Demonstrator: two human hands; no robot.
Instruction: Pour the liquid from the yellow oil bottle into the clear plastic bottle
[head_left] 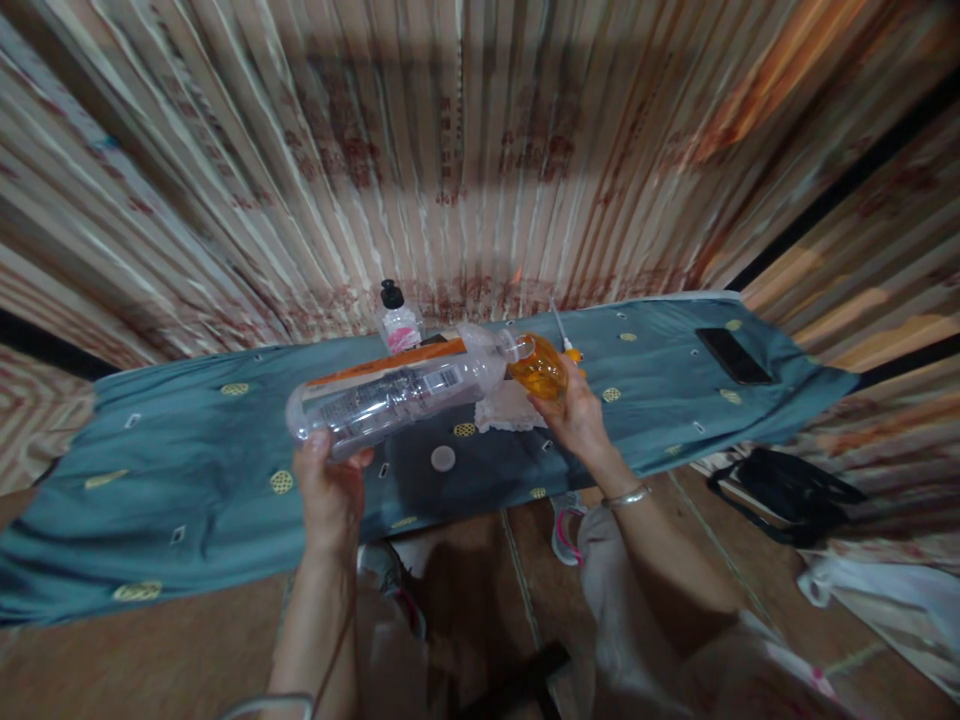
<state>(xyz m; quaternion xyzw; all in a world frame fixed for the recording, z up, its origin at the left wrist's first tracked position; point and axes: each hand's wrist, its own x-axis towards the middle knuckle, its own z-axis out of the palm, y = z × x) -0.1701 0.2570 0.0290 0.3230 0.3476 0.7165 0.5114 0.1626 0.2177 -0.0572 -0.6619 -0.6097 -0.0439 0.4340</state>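
Note:
My left hand [328,490] grips the base end of a large clear plastic bottle [397,400], which lies almost level in the air with its neck towards the right. Small print and a barcode show on its label, along with an orange band. In my right hand [574,415] is a small rounded bottle of amber liquid [538,368], tilted so its mouth meets the large bottle's neck. Whether liquid is passing between them I cannot tell. Beneath, on the cloth, are a white round cap [443,459] and a pale lacy-edged piece [510,415].
A blue-green patterned cloth [202,480] covers the narrow table. Behind the bottles stands a pump bottle with a black top [391,296]; a dark phone [733,356] lies at the right. A black bag [787,490] rests beyond the front edge, and a striped curtain [480,150] hangs behind.

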